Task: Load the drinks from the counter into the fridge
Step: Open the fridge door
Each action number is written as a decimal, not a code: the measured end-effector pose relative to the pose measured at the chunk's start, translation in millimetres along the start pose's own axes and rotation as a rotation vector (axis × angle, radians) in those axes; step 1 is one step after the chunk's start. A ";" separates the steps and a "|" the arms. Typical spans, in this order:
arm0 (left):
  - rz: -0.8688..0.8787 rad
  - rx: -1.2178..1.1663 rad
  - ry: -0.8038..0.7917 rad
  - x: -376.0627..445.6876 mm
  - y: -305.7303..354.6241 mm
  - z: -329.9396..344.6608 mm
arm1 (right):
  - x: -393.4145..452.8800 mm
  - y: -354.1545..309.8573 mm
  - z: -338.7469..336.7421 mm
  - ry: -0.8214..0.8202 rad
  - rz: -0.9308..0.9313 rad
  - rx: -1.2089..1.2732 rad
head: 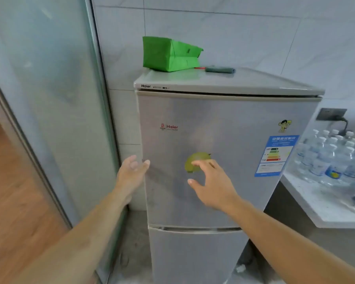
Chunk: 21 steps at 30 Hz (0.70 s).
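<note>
— What are the hands doing?

— I'm seeing both reaching toward the fridge point(213, 124), both released and grasping nothing. The left hand point(131, 173) is hanging at the left edge of the upper door, fingers spread loosely, the fingertips just at that edge; whether they are touching it I cannot tell. The right hand point(211, 181) is hovering in front of the door's middle, fingers splayed, partly covering a green sticker point(195, 159).

— And the drinks?

— The water bottles point(328, 158) are standing packed together on the counter point(316, 203) to the right of the fridge, well apart from both hands. They are clear plastic with white caps and blue labels.

— Surfaces?

— The fridge is looking like brushed silver metal, boxy, with two doors, both closed. A blue energy label point(275, 155) and a small cartoon sticker point(284, 125) are sitting on the upper door's right side. On top, a green paper bag point(168, 54) is lying on its side beside a dark rolled cloth point(220, 69). The counter is pale and speckled, the wall glossy white tile.
</note>
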<state>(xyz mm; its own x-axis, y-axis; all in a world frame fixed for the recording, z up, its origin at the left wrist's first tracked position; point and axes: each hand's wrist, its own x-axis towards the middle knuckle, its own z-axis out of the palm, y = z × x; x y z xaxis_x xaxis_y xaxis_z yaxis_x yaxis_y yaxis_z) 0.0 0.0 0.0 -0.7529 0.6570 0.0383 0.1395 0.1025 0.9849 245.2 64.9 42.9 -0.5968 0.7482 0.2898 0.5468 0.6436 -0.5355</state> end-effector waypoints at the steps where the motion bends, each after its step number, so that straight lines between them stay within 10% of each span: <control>1: 0.022 -0.009 -0.018 9.6 3.7 1.7 | 8.6 -2.9 1.1 0.030 -0.027 -0.035; 21: 0.116 -0.034 -0.103 22.7 -23.2 5.2 | 6.5 -4.4 26.1 0.089 0.113 -0.113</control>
<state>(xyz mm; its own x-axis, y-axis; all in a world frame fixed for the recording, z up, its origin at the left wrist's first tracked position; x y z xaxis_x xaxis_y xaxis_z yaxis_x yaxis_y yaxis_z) -17.0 16.4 -22.9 -0.6626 0.7365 0.1362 0.1981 -0.0030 0.9802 223.5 62.7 26.5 -0.4761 0.8251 0.3042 0.6729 0.5645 -0.4780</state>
